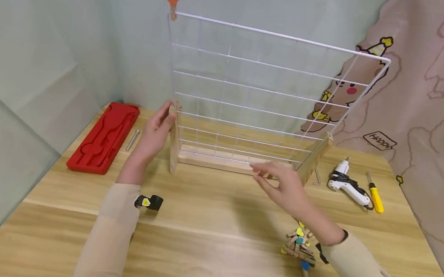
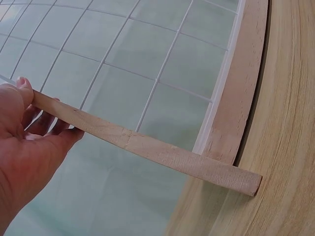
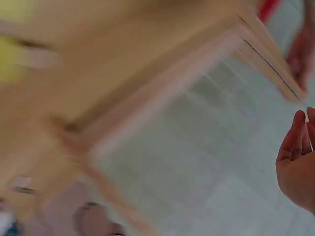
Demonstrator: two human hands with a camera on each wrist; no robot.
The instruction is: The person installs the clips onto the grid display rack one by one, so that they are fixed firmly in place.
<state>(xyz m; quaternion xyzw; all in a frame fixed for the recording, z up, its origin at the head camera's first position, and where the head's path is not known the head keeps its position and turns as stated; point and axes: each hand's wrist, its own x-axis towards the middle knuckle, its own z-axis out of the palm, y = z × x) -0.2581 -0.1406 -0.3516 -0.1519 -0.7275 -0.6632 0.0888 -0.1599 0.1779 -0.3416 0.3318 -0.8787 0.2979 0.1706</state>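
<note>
The space behind is closed off by a pale green backdrop (image 1: 127, 34) and, at the right, a pink cartoon-printed curtain (image 1: 430, 124). On the wood-grained table (image 1: 206, 209) a white wire grid (image 1: 255, 88) is held upright in a wooden stand (image 1: 219, 162). A red moulded tray (image 1: 104, 139) is set at the left. The stand's left post (image 1: 174, 144) is gripped by the left hand (image 1: 155, 133); the right hand (image 1: 284, 184) is held before the grid, fingers loosely bent. A glue gun (image 1: 348, 186), pegs (image 1: 301, 246) and a screwdriver (image 1: 375, 196) are spread at the right.
</note>
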